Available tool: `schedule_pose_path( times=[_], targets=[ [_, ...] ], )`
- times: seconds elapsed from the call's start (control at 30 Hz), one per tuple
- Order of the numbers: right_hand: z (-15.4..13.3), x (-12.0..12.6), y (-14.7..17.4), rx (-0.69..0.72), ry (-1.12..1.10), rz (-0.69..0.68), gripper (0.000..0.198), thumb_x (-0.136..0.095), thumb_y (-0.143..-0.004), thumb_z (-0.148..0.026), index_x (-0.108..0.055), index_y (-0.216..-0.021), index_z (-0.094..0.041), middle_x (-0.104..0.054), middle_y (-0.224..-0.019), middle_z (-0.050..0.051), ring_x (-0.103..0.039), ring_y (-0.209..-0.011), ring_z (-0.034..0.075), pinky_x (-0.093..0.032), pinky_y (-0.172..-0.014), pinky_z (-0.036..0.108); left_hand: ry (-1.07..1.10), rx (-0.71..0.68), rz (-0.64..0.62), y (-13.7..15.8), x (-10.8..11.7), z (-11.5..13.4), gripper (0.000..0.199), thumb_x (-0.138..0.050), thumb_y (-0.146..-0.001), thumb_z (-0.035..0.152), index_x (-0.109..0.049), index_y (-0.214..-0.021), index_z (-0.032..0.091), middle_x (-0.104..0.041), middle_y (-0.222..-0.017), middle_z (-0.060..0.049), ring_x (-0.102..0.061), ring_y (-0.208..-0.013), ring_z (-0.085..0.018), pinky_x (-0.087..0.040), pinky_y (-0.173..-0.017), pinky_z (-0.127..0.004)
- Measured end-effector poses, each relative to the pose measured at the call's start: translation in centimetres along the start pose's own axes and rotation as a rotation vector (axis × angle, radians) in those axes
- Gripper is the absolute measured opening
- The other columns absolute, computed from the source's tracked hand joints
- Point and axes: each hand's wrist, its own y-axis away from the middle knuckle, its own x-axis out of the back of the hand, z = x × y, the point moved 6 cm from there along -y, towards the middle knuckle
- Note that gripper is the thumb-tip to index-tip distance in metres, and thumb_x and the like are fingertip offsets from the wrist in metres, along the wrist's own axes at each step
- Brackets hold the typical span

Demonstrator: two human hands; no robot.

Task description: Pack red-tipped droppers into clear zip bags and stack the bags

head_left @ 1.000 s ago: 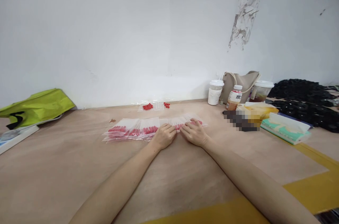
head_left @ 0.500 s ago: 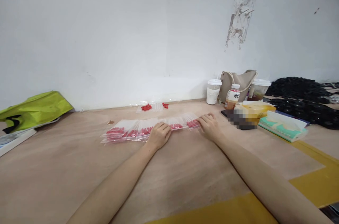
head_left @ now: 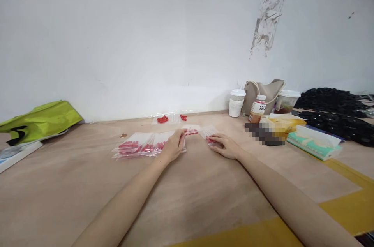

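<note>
My left hand (head_left: pixel 174 145) is closed, its fingertips pinching a small clear plastic bag of red pieces (head_left: pixel 192 132) by its left side. Under and beside that hand, a row of overlapping clear bags (head_left: pixel 149 146) with small red sticks in them lies flat on the table. My right hand (head_left: pixel 227 146) has its fingers over another clear bag (head_left: pixel 208 133), the thumb at its near side, gripping it around the red pieces. A gap parts the two hands. What the red pieces are is too small to tell.
Loose red pieces (head_left: pixel 162 119) lie on clear plastic near the wall. At right stand a white-lidded cup (head_left: pixel 236 103), a bottle (head_left: pixel 257 108), a beige bag (head_left: pixel 248 91) and a tissue pack (head_left: pixel 314 142). A yellow-green bag (head_left: pixel 41 120) lies at left. Yellow tape (head_left: pixel 344 200) marks the table's near right.
The bags between my hands have come apart: the right one has swung to a slant, and the left one is lifted slightly in my left fingertips. My right hand has dropped a little.
</note>
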Motion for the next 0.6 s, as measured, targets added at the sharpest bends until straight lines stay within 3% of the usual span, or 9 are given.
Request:
schedule_pose_path(
  times=[0.2,0.33,0.5,0.6],
  targets=[
    [-2.3,-0.8,-0.4,0.066,-0.032,-0.008,0.043,-0.05,-0.079,-0.041,-0.051,-0.119,-0.025,-0.053,-0.119,0.007,-0.048,-0.11,0.02,-0.039,-0.093,0.038,-0.169,-0.064,-0.119,1.8,4.0,-2.2,0.024,-0.03,-0.091,0.024,-0.042,-0.112,0.02,-0.06,-0.101,-0.006,-0.06,-0.083,-0.017,-0.047,-0.07,-0.029],
    [-4.1,-1.7,-0.8,0.095,-0.026,0.002,0.043,-0.049,-0.08,-0.04,-0.049,-0.121,-0.026,-0.053,-0.119,0.007,-0.047,-0.111,0.02,-0.039,-0.093,0.038,-0.303,-0.073,-0.227,3.6,5.8,-2.8,0.017,-0.033,-0.09,0.025,-0.049,-0.094,0.022,-0.063,-0.09,-0.004,-0.06,-0.072,-0.017,-0.045,-0.063,-0.028],
    [-4.0,-1.4,-0.7,0.024,-0.029,0.026,0.051,-0.055,-0.075,-0.043,-0.049,-0.121,-0.023,-0.048,-0.123,0.01,-0.046,-0.112,0.022,-0.041,-0.09,0.039,-0.485,-0.148,-0.117,3.4,6.5,0.0,0.014,-0.05,-0.078,0.033,-0.05,-0.083,0.02,-0.057,-0.101,-0.007,-0.054,-0.082,-0.023,-0.041,-0.073,-0.037],
    [-2.9,-0.4,-0.3,-0.013,-0.045,0.037,0.052,-0.061,-0.07,-0.036,-0.05,-0.119,-0.021,-0.048,-0.122,0.011,-0.046,-0.11,0.023,-0.041,-0.089,0.038,-0.444,-0.204,-0.157,2.5,4.1,2.3,0.012,-0.05,-0.077,0.029,-0.052,-0.082,0.019,-0.058,-0.091,-0.006,-0.052,-0.083,-0.021,-0.04,-0.076,-0.034]
  ],
)
